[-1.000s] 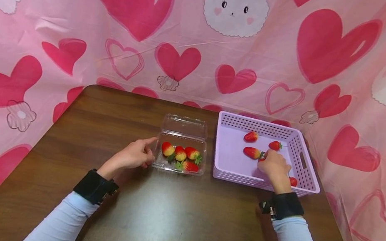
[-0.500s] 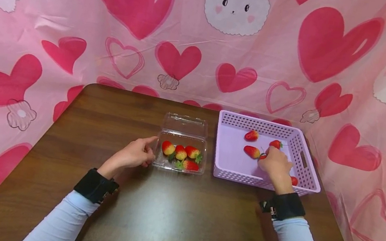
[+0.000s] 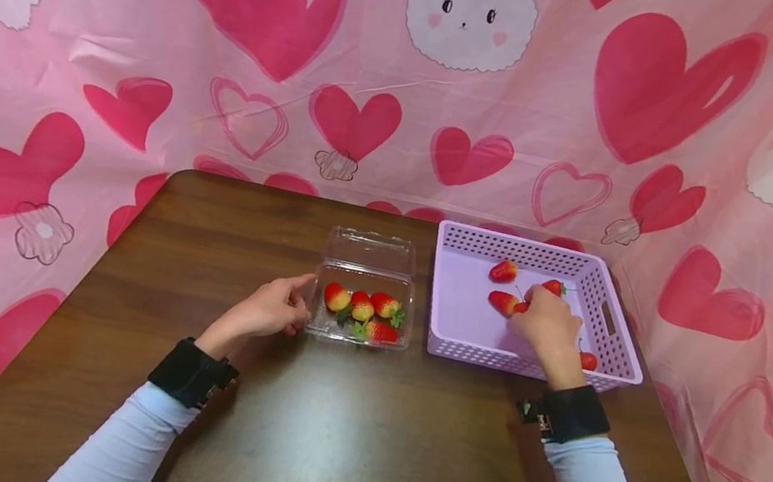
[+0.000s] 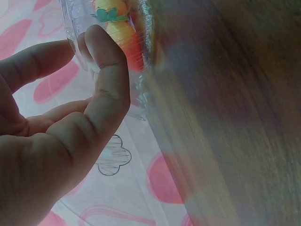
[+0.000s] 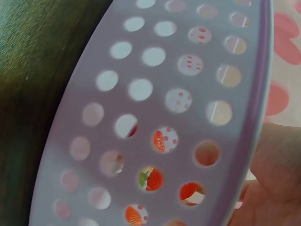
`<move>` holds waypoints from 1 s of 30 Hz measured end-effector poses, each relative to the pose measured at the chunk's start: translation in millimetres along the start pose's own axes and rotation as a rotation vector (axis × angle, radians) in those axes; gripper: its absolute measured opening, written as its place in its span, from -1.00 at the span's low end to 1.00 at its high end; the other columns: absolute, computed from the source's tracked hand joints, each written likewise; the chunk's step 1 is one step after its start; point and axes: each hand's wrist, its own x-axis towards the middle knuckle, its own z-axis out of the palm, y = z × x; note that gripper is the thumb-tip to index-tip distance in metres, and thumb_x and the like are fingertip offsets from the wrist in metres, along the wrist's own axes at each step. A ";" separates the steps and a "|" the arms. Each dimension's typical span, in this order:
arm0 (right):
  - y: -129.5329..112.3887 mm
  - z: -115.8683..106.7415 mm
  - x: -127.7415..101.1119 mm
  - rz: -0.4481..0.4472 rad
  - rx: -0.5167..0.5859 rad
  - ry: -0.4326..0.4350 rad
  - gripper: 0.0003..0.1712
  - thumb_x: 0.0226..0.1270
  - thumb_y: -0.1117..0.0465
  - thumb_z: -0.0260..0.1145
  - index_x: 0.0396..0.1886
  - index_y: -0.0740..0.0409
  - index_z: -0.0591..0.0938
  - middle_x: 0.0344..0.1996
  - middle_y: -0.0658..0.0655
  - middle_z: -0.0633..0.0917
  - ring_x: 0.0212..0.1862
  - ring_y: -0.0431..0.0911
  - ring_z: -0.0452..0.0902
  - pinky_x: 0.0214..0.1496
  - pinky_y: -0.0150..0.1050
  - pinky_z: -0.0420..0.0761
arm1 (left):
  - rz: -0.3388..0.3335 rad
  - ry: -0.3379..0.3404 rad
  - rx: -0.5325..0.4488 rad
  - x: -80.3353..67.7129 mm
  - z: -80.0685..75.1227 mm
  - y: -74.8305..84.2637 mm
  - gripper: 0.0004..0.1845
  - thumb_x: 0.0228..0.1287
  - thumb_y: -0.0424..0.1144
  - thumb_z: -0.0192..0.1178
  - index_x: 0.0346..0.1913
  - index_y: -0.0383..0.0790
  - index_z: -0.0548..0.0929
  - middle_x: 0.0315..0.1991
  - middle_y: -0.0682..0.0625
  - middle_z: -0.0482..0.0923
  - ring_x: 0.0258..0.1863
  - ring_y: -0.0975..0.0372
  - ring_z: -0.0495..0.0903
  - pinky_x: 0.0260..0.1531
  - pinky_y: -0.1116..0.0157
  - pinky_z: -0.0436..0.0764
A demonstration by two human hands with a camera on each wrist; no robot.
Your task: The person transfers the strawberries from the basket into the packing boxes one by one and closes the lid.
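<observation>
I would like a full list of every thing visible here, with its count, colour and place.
table: one, dark brown wood, under everything.
clear box: one, transparent, lid open, table centre.
strawberries in the box: four, red and yellow with green leaves.
basket: one, lilac, perforated walls, right of the clear box.
strawberries in the basket: at least five, red; one partly hidden at the right hand's fingertips, one beside the wrist.
backdrop: one, pink cloth with hearts and rabbits, behind and beside the table.
left hand: one, fingers touching the clear box's left side.
right hand: one, inside the basket, apparently pinching a strawberry.
</observation>
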 end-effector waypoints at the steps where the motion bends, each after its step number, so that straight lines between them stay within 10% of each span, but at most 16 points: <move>1: -1.0 -0.2 -0.2 -0.006 -0.003 0.003 -0.48 0.21 0.17 0.43 0.08 0.39 0.56 -0.11 0.43 0.67 0.02 0.39 0.51 0.15 0.50 0.34 | 0.002 -0.001 -0.001 0.1 0.0 0.0 -0.22 0.44 -0.46 0.20 0.64 -0.40 0.15 -0.34 -0.18 0.53 -0.42 0.06 0.57 -0.20 0.08 0.75; 30: -43.3 0.6 -12.0 -0.162 -0.007 0.092 -0.57 0.28 0.21 0.42 0.08 0.34 0.60 -0.14 0.39 0.72 -0.05 0.32 0.59 0.12 0.44 0.44 | -0.010 -0.002 -0.003 1.1 1.0 -0.9 -0.20 0.43 -0.47 0.23 0.64 -0.39 0.14 -0.34 -0.17 0.53 -0.43 0.08 0.57 -0.18 0.08 0.75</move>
